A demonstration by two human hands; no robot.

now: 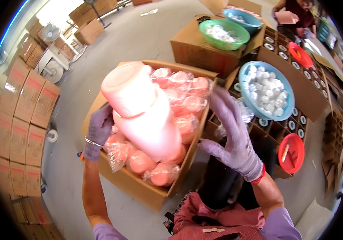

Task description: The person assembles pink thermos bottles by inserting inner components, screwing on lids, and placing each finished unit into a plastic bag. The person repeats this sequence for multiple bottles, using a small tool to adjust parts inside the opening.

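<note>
A large, glossy pink plastic bottle (143, 120) leans over a cardboard box, its wide round end tipped up and a seam around its middle. Whether it is one piece or two stacked pieces I cannot tell. My left hand (100, 127), in a grey-purple knit glove, is closed against the bottle's left side, with its fingertips partly hidden behind it. To the right of the box, my gloved right hand (233, 138) is raised and empty, fingers spread and slightly blurred. Under the bottle, the cardboard box (147, 197) is filled with several pink bottles (141, 162) in clear plastic bags.
On the right, a blue basin (291, 105) of white caps rests on a divided carton (259, 130). A red basin (298, 154) is nearer. A green basin (235, 45) stands on another box behind. Stacked cartons (19, 134) line the left; a person (299, 18) works at far right.
</note>
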